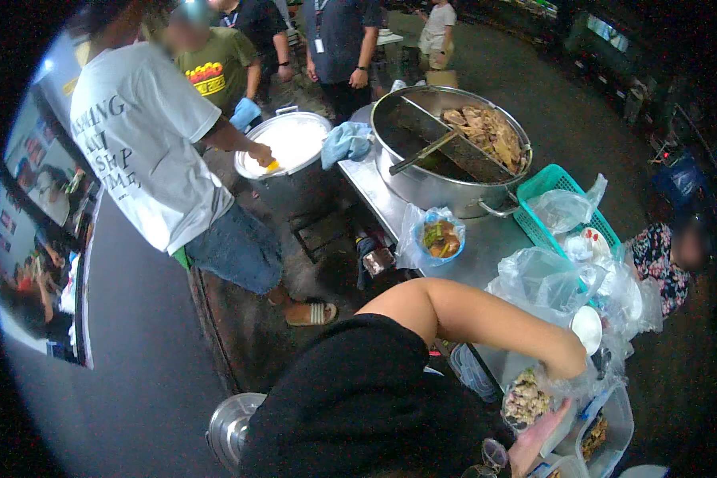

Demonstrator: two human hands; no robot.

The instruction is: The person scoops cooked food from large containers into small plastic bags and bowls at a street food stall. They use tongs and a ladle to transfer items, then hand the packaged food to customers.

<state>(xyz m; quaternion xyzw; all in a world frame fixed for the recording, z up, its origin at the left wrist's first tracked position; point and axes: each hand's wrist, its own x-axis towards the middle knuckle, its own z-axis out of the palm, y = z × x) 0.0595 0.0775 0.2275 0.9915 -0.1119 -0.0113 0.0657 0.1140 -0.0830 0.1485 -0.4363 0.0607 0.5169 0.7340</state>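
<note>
My left arm reaches across to the right side of the view, and my left hand (566, 363) is at the upper edge of a clear plastic bag; its fingers are hidden. Chopped pale food (527, 399) fills the bag, with some green and purple bits among it. Just below, my right hand (539, 433) holds the bag from its lower side, fingers stretched along it. A white bowl (586, 330) sits right beyond my left hand. Close to my right hand is a clear plastic container (612, 430) with dark brown food inside.
A large divided steel pot (454, 194) of broth and meat stands on the metal table (484, 236), a ladle or tongs across it. Nearby are a bagged bowl of soup (441, 238), a green basket (529, 218) and loose plastic bags (538, 281). A co-worker (149, 137) tends a rice pot (293, 143).
</note>
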